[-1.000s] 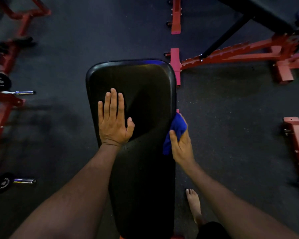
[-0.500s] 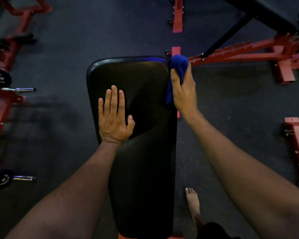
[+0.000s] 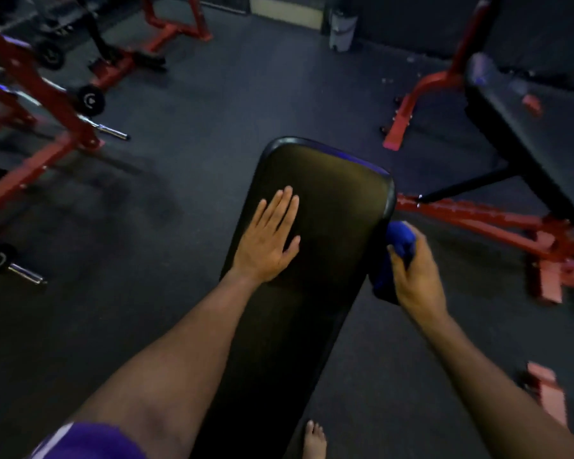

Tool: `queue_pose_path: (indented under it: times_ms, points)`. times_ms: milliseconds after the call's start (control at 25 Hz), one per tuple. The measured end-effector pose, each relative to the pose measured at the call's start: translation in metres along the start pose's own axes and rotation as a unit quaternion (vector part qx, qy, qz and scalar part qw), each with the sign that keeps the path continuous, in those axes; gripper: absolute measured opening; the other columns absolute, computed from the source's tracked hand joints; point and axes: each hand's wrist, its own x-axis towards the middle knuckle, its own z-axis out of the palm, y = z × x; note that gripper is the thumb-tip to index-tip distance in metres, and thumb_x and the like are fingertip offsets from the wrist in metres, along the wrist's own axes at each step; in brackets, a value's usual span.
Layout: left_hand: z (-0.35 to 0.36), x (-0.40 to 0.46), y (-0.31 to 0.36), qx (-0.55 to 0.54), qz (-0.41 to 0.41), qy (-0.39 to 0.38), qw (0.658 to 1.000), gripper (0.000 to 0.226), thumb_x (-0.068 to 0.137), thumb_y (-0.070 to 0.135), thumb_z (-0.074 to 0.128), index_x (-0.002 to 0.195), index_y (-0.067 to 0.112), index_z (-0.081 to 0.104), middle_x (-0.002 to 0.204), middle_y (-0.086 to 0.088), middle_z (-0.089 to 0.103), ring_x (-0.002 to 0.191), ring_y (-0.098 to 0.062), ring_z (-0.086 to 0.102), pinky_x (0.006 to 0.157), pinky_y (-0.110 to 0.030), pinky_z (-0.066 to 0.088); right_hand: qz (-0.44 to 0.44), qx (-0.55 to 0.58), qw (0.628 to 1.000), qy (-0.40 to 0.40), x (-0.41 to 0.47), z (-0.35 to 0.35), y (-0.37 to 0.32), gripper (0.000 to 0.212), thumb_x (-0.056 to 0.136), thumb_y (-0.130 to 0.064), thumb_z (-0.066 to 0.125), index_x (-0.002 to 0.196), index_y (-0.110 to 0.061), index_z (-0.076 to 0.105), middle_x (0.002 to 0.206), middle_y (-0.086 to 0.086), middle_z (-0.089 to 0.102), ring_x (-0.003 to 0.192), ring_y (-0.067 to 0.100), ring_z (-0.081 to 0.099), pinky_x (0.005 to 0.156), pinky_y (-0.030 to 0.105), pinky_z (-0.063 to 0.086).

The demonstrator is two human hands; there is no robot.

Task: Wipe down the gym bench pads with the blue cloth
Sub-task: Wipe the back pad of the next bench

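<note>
A long black bench pad (image 3: 335,207) runs away from me through the middle of the view, its rounded far end catching a blue sheen. My left hand (image 3: 268,241) lies flat on the pad's left half, fingers straight and pointing away. My right hand (image 3: 416,276) grips the bunched blue cloth (image 3: 399,241) against the pad's right side edge, a little below the far right corner. Part of the cloth hangs down beside the pad under my palm.
A second black bench (image 3: 524,127) on a red frame (image 3: 478,220) stands at the right. Red racks (image 3: 40,94) with barbell ends (image 3: 111,130) and small plates (image 3: 90,100) fill the left. My bare foot (image 3: 314,440) rests on the dark rubber floor (image 3: 186,180) beside the pad.
My right hand slid the cloth back toward me along the pad's right edge from the far corner. My head lifted and turned, showing more of the room. My left hand stayed flat on the pad.
</note>
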Motion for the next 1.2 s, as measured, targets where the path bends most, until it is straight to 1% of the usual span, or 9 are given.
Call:
queue_pose_path:
  times_ms: [120, 360, 520, 600, 680, 760, 880, 1040, 1200]
  points:
    - [0.018, -0.071, -0.003, -0.023, -0.070, -0.004, 0.997, 0.076, 0.105, 0.044, 0.037, 0.164, 0.011, 0.003, 0.173, -0.008, -0.001, 0.159, -0.024, 0.002, 0.128, -0.049, 0.011, -0.196, -0.132, 0.972, 0.004, 0.059, -0.019, -0.062, 0.048, 0.096, -0.016, 0.060, 0.140, -0.015, 0.043, 0.136, 0.008, 0.050, 0.123, 0.022, 0.050, 0.105, 0.030, 0.038]
    - [0.045, -0.091, -0.015, -0.004, -0.060, 0.023, 0.998, 0.078, 0.102, 0.048, 0.038, 0.164, 0.008, 0.012, 0.172, -0.011, 0.005, 0.159, -0.025, 0.007, 0.129, -0.046, 0.008, -0.459, -0.341, 0.819, -0.054, 0.171, 0.055, -0.192, 0.055, 0.092, -0.034, 0.051, 0.143, -0.018, 0.039, 0.139, 0.014, 0.043, 0.115, 0.034, 0.048, 0.092, 0.044, 0.044]
    - [0.048, -0.094, -0.016, -0.027, -0.048, 0.063, 0.997, 0.078, 0.099, 0.045, 0.043, 0.163, 0.008, 0.018, 0.171, -0.012, 0.012, 0.159, -0.025, 0.012, 0.129, -0.045, 0.011, -0.491, -0.443, 0.682, -0.313, 0.195, 0.113, -0.216, 0.054, 0.093, -0.050, 0.049, 0.140, -0.023, 0.042, 0.135, 0.011, 0.053, 0.118, 0.031, 0.049, 0.100, 0.046, 0.040]
    - [0.044, -0.092, -0.016, -0.037, -0.042, 0.069, 0.996, 0.076, 0.099, 0.043, 0.045, 0.162, 0.008, 0.020, 0.171, -0.012, 0.015, 0.158, -0.025, 0.014, 0.129, -0.044, 0.013, -0.493, -0.500, 0.615, -0.358, 0.203, 0.128, -0.204, 0.058, 0.093, -0.060, 0.047, 0.139, -0.024, 0.048, 0.137, 0.005, 0.056, 0.128, 0.032, 0.044, 0.107, 0.052, 0.030]
    - [0.044, -0.103, -0.018, -0.052, -0.026, 0.059, 0.997, 0.076, 0.100, 0.043, 0.046, 0.163, 0.010, 0.019, 0.171, -0.011, 0.013, 0.159, -0.024, 0.013, 0.129, -0.043, 0.011, -0.466, -0.511, 0.619, -0.372, 0.211, 0.136, -0.198, 0.063, 0.090, -0.073, 0.039, 0.138, -0.032, 0.047, 0.140, 0.001, 0.051, 0.134, 0.034, 0.041, 0.107, 0.059, 0.029]
    - [0.054, -0.129, -0.021, -0.054, 0.028, 0.037, 0.997, 0.080, 0.100, 0.044, 0.048, 0.164, 0.013, 0.013, 0.172, -0.008, 0.008, 0.159, -0.023, 0.010, 0.129, -0.041, 0.008, -0.428, -0.495, 0.644, -0.396, 0.222, 0.149, -0.198, 0.063, 0.084, -0.083, 0.033, 0.126, -0.038, 0.049, 0.125, 0.001, 0.053, 0.111, 0.030, 0.055, 0.087, 0.050, 0.046]
    - [0.063, -0.149, -0.027, -0.032, 0.060, 0.035, 0.997, 0.085, 0.097, 0.046, 0.051, 0.164, 0.013, 0.011, 0.172, -0.009, 0.008, 0.159, -0.024, 0.011, 0.129, -0.042, 0.008, -0.409, -0.512, 0.635, -0.410, 0.235, 0.166, -0.202, 0.062, 0.078, -0.085, 0.029, 0.107, -0.036, 0.054, 0.099, -0.001, 0.062, 0.081, 0.020, 0.057, 0.068, 0.037, 0.043]
    - [0.063, -0.147, -0.029, -0.024, 0.067, 0.029, 0.997, 0.089, 0.093, 0.044, 0.053, 0.164, 0.011, 0.011, 0.172, -0.010, 0.008, 0.158, -0.025, 0.013, 0.129, -0.042, 0.008, -0.484, -0.533, 0.563, -0.405, 0.188, 0.206, -0.200, 0.062, 0.080, -0.077, 0.028, 0.110, -0.034, 0.060, 0.075, -0.008, 0.056, 0.061, 0.014, 0.054, 0.057, 0.028, 0.034]
    - [0.061, -0.150, -0.028, -0.014, 0.063, 0.015, 0.998, 0.092, 0.092, 0.045, 0.053, 0.164, 0.012, 0.007, 0.172, -0.009, 0.005, 0.159, -0.023, 0.009, 0.129, -0.042, 0.005, -0.515, -0.517, 0.500, -0.466, 0.121, 0.238, -0.180, 0.060, 0.092, -0.070, 0.034, 0.127, -0.026, 0.056, 0.090, 0.000, 0.061, 0.075, 0.019, 0.059, 0.068, 0.034, 0.046]
